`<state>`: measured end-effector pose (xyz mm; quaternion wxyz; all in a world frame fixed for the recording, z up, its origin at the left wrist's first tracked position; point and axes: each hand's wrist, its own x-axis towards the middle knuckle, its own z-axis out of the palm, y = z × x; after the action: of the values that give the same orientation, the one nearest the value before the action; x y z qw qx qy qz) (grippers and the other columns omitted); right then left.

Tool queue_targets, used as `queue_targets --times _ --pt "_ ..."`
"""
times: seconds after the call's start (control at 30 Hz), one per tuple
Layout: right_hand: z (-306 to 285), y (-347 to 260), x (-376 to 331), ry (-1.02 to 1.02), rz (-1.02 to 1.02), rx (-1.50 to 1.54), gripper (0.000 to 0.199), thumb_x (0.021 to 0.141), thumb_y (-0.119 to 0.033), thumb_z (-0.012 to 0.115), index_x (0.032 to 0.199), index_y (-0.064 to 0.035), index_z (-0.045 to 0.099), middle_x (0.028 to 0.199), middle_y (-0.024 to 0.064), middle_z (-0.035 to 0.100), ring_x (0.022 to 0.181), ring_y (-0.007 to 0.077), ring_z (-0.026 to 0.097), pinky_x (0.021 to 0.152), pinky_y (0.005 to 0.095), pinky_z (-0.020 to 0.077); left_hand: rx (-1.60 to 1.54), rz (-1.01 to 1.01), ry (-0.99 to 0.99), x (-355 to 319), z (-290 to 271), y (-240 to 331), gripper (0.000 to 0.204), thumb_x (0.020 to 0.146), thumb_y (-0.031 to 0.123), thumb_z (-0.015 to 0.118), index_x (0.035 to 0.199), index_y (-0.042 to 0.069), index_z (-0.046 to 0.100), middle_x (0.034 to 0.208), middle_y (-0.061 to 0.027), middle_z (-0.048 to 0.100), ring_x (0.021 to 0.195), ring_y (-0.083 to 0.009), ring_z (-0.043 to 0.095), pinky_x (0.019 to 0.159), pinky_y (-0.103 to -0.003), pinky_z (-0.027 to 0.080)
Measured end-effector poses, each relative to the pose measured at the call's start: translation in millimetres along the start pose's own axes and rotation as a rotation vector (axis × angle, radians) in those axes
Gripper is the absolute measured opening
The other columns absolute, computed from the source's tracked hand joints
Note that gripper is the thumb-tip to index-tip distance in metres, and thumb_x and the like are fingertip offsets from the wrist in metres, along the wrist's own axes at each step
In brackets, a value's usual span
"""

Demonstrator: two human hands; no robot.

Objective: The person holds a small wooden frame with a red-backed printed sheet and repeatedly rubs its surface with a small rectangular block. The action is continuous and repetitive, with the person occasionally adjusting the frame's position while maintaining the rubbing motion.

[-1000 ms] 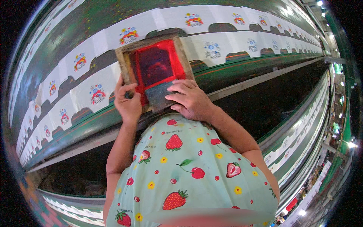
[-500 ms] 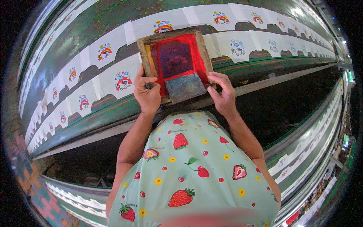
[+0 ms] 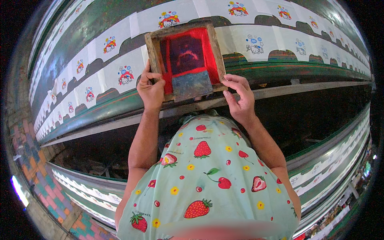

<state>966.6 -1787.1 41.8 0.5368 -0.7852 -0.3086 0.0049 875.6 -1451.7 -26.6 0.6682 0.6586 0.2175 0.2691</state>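
A wooden printing frame [image 3: 185,60] with red mesh lies flat on the long table [image 3: 80,116], over a white fabric piece [image 3: 128,72]. The left hand [image 3: 151,90] grips its left edge, fingers curled; the right hand [image 3: 240,98] seems only to touch the lower right corner.

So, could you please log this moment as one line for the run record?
left hand: holds frame's left edge | right hand: fingers on frame's right corner | wooden frame: flat on white cloth pieces | table: long, green

One head-worn fisheye view looks steeply down from close above the person's chest, facing forward over the long printing surface [image 3: 100,86], whose straight edges bow toward the rim.
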Motion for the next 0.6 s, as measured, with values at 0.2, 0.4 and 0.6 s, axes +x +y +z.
queue_targets --times 0.2,0.4,0.6 --pt "-5 -9 2 -0.050 -0.149 -0.099 0.034 0.091 0.004 0.080 0.123 -0.0056 0.076 0.136 0.0162 0.074 0.127 0.0392 0.071 0.109 0.0496 0.0578 -0.097 0.004 -0.015 -1 -2 -2 0.027 0.077 -0.019 0.069 0.093 0.002 0.072 0.177 -0.0276 0.049 0.150 -0.0233 0.061 0.119 -0.035 0.049" --pt "5 -20 14 -0.127 -0.352 -0.166 0.034 0.088 -0.001 0.086 0.119 -0.0086 0.076 0.129 0.0115 0.075 0.123 0.0379 0.074 0.105 0.0506 0.0595 -0.049 -0.009 -0.001 -4 -2 -2 0.025 0.079 -0.018 0.070 0.091 0.004 0.071 0.175 -0.0263 0.052 0.155 -0.0241 0.058 0.126 -0.037 0.043" --pt "26 -37 27 -0.288 -0.408 -0.228 0.039 0.081 -0.006 0.093 0.117 -0.0076 0.078 0.130 0.0108 0.075 0.129 0.0370 0.072 0.108 0.0506 0.0588 -0.022 0.016 0.008 -4 3 -2 0.024 0.077 -0.017 0.072 0.089 0.004 0.070 0.173 -0.0267 0.055 0.158 -0.0269 0.055 0.129 -0.039 0.040"
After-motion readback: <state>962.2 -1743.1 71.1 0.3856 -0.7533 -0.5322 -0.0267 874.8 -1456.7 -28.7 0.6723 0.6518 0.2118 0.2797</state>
